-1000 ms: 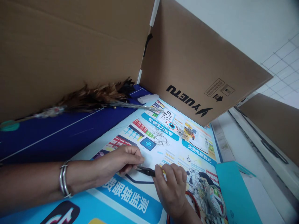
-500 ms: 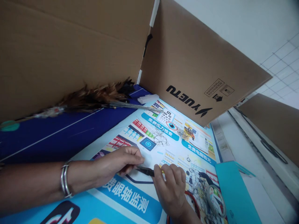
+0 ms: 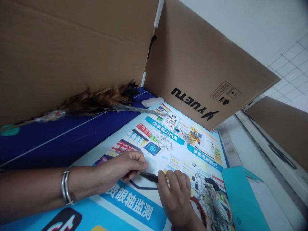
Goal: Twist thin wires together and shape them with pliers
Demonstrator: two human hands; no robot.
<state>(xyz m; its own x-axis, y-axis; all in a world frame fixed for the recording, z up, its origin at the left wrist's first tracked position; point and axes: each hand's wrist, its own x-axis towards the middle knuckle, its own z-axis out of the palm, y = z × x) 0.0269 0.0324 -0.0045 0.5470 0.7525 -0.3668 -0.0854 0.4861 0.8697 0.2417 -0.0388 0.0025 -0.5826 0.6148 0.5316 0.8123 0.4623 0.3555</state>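
My right hand (image 3: 174,194) is closed around a pair of pliers (image 3: 149,176), whose dark, narrow jaws point left toward my other hand. My left hand (image 3: 131,163), with silver bangles (image 3: 66,186) on its wrist, has thumb and fingers pinched together at the tips of the jaws. Whatever sits in that pinch is too small or too hidden to make out. Both hands are just above a printed poster sheet (image 3: 137,199). To the right of my right hand lies a tangle of thin wire loops and small metal pieces (image 3: 204,195).
Cardboard panels (image 3: 192,70) stand behind the sheet. Brown feathers (image 3: 96,99) and a bundle of straight wires (image 3: 139,109) lie at the back left. More wire loops (image 3: 166,142) rest mid-sheet. A roll (image 3: 222,207) and a teal box (image 3: 243,195) sit at right.
The pliers and both hands have shifted very slightly. The grip of each hand looks the same, and the things around them have not moved.
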